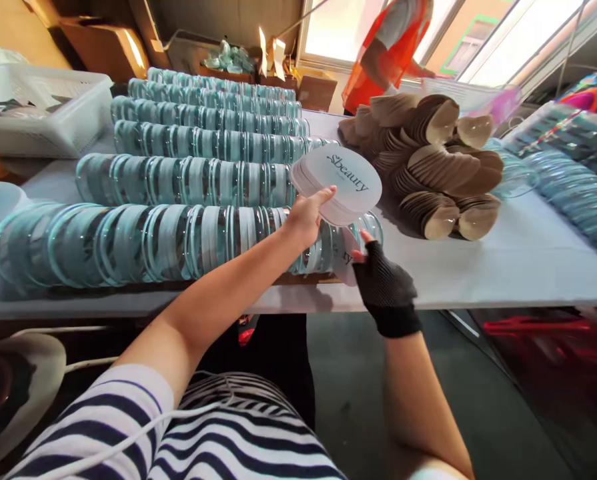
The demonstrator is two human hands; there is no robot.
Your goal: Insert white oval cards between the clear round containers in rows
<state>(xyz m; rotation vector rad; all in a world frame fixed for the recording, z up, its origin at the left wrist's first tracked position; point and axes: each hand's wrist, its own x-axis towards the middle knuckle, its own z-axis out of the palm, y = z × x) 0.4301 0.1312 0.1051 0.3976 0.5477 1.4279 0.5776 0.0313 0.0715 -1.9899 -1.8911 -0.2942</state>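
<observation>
My left hand (305, 220) grips a stack of oval white cards (345, 177), thumb on top; the upper card reads "Sbeauty". Below it, my right hand (385, 287), in a black fingerless glove, pinches a single printed card (347, 259) between thumb and fingers. That card is upright at the right end of the nearest row of clear, teal-rimmed round plastic pieces (123, 243). Whether it touches the row's last piece I cannot tell. The row lies along the table's front edge, partly behind my left forearm.
More teal rows (218, 140) lie behind. Piles of brown, rounded pieces (428, 167) stand to the right, with further teal pieces (573, 187) beyond. A white basket (73, 113) is at the back left. A person in an orange vest (385, 50) stands across the white-covered table (528, 267).
</observation>
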